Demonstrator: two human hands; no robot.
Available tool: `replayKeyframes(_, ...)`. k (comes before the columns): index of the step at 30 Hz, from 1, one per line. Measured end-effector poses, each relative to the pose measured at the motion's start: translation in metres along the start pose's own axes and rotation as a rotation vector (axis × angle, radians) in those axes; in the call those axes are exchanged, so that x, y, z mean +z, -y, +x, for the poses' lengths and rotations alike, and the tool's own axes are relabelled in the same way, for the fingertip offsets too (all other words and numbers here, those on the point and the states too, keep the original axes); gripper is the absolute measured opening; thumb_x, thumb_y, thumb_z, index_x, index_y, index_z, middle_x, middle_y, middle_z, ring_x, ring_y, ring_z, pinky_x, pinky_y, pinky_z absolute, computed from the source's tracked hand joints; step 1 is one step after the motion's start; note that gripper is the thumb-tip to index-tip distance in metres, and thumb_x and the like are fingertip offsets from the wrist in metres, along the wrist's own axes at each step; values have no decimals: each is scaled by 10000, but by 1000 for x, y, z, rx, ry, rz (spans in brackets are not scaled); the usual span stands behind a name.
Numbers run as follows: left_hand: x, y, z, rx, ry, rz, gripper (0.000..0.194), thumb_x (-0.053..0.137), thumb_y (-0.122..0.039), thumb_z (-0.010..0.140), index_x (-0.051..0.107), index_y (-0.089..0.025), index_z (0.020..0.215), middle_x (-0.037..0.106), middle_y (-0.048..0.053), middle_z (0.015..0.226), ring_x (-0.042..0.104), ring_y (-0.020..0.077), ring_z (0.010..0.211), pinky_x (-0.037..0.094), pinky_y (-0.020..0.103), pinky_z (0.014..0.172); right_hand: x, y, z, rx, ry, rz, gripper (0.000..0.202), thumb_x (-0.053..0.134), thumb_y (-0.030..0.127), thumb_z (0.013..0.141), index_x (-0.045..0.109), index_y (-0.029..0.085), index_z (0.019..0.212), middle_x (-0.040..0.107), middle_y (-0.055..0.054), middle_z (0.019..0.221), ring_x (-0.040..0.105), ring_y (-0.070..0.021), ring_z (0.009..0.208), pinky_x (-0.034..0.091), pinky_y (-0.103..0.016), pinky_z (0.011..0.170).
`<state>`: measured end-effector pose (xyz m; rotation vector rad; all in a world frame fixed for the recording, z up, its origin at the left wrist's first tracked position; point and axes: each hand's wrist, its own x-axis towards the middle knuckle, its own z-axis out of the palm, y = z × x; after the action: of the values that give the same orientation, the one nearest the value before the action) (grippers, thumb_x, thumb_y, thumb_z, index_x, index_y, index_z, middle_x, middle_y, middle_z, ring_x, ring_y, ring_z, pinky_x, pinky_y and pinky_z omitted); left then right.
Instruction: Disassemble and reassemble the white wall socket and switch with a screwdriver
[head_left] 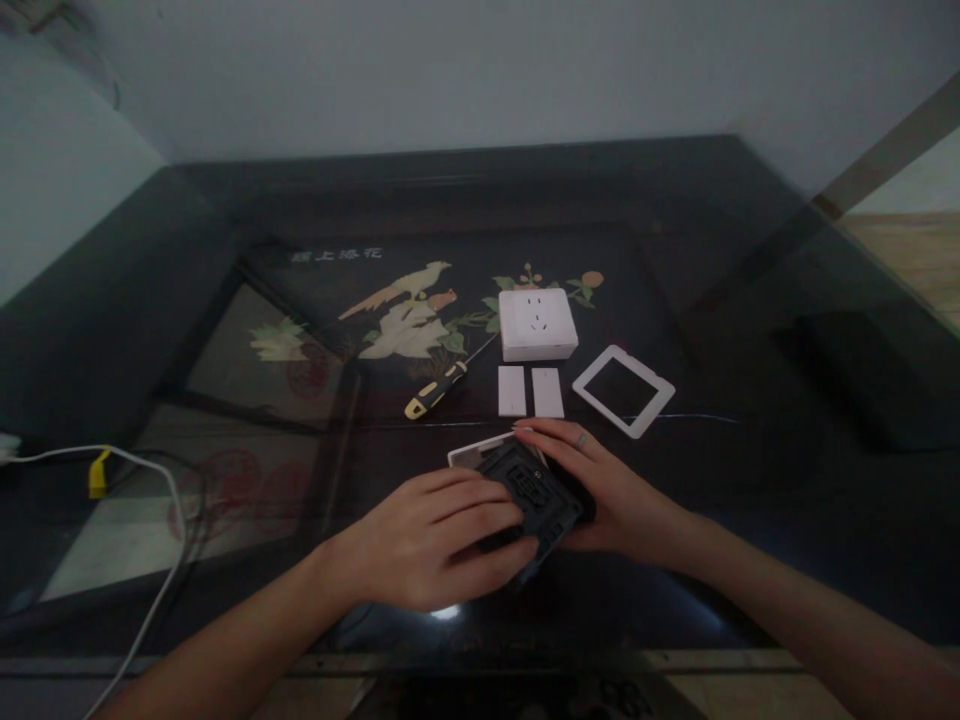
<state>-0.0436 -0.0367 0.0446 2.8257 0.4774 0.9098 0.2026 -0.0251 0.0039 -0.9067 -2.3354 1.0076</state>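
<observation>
Between my two hands is a black plastic socket part (534, 492), tilted, with slots on its upper face. My left hand (442, 535) has its fingers wrapped over the near left side of it. My right hand (592, 485) grips its right side, with fingers along the far edge; a ring is on one finger. A white piece (469, 455) shows beneath the black part at its far left. Beyond my hands sit a white socket box (538, 325), two small white plates (512, 391) side by side, and a white rectangular frame (624, 391) to their right.
A yellow and black screwdriver (436, 390) lies left of the white box. On the left, a white cable (176, 500) and a yellow tag (97, 474) rest on the glossy dark table (720, 560). A dark flat object (862, 375) is at the right.
</observation>
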Motion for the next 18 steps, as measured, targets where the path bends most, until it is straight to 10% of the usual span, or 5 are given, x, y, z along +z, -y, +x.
replayKeyframes(8, 1, 2, -9, 61, 69, 67, 303, 425, -123, 1006, 674, -134, 1178, 753, 57, 1162, 681, 182, 1149, 457, 379, 1125, -1, -2, -3, -9, -8, -34, 845, 759, 250, 773, 320, 235, 1495, 369, -178, 1516, 386, -296, 1408, 379, -495, 1137)
replayKeyframes(18, -4, 7, -6, 163, -45, 47, 232, 602, -113, 932, 685, -107, 1148, 766, 93, 1109, 693, 210, 1132, 526, 372, 1060, 1, -3, -3, -11, -34, 57, 1057, 836, 391, 708, 204, 292, 1549, 344, -159, 1557, 338, -301, 1448, 358, -509, 1153)
